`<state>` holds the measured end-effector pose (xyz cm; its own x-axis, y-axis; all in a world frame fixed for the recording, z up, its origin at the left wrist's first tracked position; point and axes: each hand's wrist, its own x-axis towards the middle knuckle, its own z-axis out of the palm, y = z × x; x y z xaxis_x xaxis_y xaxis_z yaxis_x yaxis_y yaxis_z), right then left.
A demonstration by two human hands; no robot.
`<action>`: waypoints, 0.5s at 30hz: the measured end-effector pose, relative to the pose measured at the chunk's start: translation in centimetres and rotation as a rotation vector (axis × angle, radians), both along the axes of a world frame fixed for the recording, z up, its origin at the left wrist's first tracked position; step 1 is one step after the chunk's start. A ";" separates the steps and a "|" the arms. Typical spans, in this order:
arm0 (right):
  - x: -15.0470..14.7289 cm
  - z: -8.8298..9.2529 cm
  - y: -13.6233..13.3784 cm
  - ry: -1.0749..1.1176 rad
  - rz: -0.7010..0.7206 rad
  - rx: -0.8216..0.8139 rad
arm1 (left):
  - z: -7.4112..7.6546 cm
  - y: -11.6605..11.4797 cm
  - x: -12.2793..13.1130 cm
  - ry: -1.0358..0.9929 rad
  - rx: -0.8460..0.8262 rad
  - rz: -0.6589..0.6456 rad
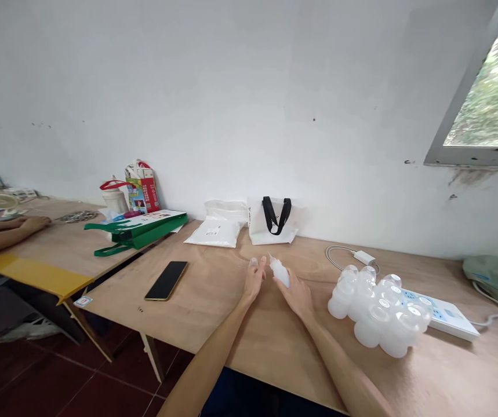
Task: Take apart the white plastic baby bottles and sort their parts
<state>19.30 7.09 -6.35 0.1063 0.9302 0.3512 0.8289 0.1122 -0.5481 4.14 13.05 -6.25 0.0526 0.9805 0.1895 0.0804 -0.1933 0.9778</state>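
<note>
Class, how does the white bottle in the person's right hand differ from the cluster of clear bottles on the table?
The white bottle is single, held in the right hand above the table; the cluster of clear bottles rests on it. The white bottle looks opaque; the cluster of clear bottles looks translucent. The white bottle tilts toward the small clear cap in the left hand; the cluster's bottles press against one another. Both are small plastic bottles.

A small white bottle (280,271) of cloudy plastic lies tilted in the right hand (296,296), neck pointing up and left, just above the desk (214,307). A small clear cap (253,262) sits pinched at the fingertips of the left hand (254,282), just beside the bottle's mouth.
</note>
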 end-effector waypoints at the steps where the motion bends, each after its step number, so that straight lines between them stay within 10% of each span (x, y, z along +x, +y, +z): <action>1: 0.3 0.0 0.1 0.029 0.013 -0.009 | 0.1 0.1 -0.1 -0.016 -0.001 -0.025; 15: 0.7 -0.3 -0.1 0.007 0.097 -0.022 | 0.4 0.0 -0.1 -0.132 0.045 -0.280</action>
<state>20.00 6.97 -6.67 0.0175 0.9439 0.3297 0.8108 0.1796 -0.5571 4.06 13.10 -5.87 0.2920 0.9217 0.2556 -0.1095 -0.2332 0.9662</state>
